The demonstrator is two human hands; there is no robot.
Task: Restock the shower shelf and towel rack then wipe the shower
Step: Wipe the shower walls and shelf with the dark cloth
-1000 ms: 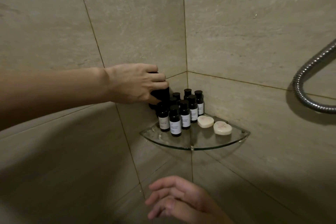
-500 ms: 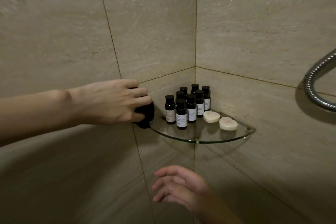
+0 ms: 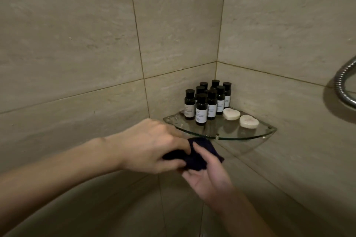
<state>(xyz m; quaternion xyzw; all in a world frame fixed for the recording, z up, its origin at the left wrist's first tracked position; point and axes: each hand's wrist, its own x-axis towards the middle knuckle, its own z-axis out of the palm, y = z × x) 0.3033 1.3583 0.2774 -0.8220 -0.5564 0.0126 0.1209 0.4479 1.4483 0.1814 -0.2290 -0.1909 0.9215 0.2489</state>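
A glass corner shelf [image 3: 227, 135] is fixed where two beige tiled walls meet. On it stand several small dark bottles [image 3: 201, 109] with white labels, and two pale heart-shaped soaps [image 3: 249, 121] lie to their right. Just below the shelf's front edge, my left hand [image 3: 152, 146] grips a dark cloth [image 3: 196, 155]. My right hand [image 3: 209, 175] is under the cloth, palm up, its thumb laid over the cloth's near side. The cloth's left part is hidden inside my left hand.
A metal shower hose [image 3: 344, 84] loops down the right wall. Tiled walls [image 3: 77, 44] close in on the left and right, and the corner seam runs down below the shelf.
My left hand has carried the dark cloth from the wall beside the bottles down below the shelf. My right hand has risen to meet the cloth from beneath.
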